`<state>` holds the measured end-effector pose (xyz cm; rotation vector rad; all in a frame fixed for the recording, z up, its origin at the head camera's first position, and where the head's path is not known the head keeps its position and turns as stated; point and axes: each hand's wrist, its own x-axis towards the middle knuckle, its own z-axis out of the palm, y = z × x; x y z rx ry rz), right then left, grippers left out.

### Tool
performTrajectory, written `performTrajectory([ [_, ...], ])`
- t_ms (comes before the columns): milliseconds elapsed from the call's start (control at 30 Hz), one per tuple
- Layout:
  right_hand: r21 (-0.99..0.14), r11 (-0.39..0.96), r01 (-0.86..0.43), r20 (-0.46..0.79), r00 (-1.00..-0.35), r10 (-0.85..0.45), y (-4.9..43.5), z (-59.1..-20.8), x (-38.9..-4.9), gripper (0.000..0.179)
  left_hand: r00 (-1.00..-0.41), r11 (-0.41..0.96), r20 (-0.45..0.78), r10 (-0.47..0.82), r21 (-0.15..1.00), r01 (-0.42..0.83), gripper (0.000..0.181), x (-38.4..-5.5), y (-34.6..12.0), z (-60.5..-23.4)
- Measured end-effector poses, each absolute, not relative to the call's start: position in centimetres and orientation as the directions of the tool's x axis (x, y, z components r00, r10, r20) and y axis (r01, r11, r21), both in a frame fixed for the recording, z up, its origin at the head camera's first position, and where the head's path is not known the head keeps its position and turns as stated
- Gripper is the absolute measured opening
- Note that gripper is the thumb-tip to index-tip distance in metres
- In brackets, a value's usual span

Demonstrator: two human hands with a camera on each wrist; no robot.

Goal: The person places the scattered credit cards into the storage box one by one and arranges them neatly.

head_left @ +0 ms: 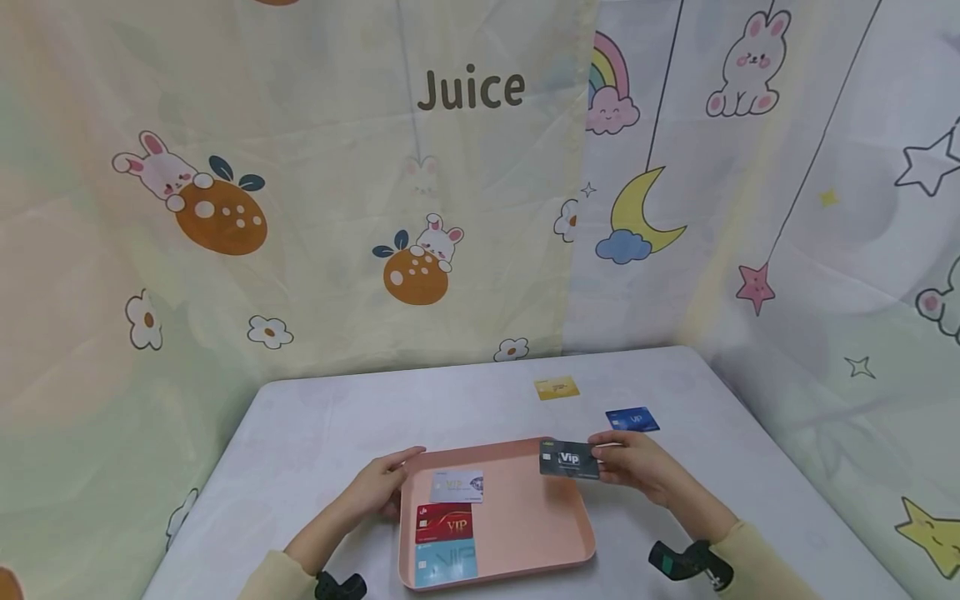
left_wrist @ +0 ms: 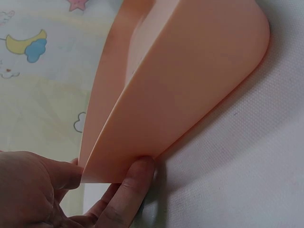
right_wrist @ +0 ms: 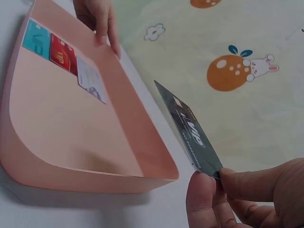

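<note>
A black VIP card [head_left: 564, 459] is pinched at its right edge by my right hand [head_left: 637, 467], above the far right corner of a pink tray [head_left: 532, 533]. In the right wrist view the black card [right_wrist: 187, 128] tilts, thumb on one side and fingers on the other. My left hand [head_left: 378, 483] grips the tray's far left corner; the left wrist view shows thumb and fingers [left_wrist: 130, 190] at that corner. Along the tray's left side lie a silver VIP card [head_left: 457, 486], a red VIP card [head_left: 444, 523] and a light blue VIP card [head_left: 446, 563], in a column.
A gold card [head_left: 557, 387] lies on the white table [head_left: 337, 425] beyond the tray. Nearer my right hand is a blue card [head_left: 633, 419], also on the table. Printed curtains [head_left: 322, 208] hang behind the table and on both sides.
</note>
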<state>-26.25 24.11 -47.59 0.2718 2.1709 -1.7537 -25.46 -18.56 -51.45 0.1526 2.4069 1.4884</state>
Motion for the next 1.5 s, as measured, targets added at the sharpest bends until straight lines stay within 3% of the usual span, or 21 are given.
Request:
performTrajectory([
  [933,-0.906,0.279,0.318,-0.359,-0.927,-0.109,21.0,-47.7,-25.3,0.032,-0.949,0.459,-0.211,0.233,0.884,-0.084,0.047,-25.5,-18.4,-51.5],
  [1267,-0.917,0.277,0.285,-0.344,-0.919,-0.194,20.3,-48.1,-24.8,0.031,-0.951,0.462,-0.213,0.225,0.882,-0.089,0.047,-25.5,-18.5,-51.6],
  [1500,-0.901,0.329,0.282,-0.343,-0.928,-0.145,19.5,-48.7,-24.7,0.028,-0.947,0.455,-0.214,0.24,0.886,-0.084,0.047,-25.5,-18.6,-51.6],
])
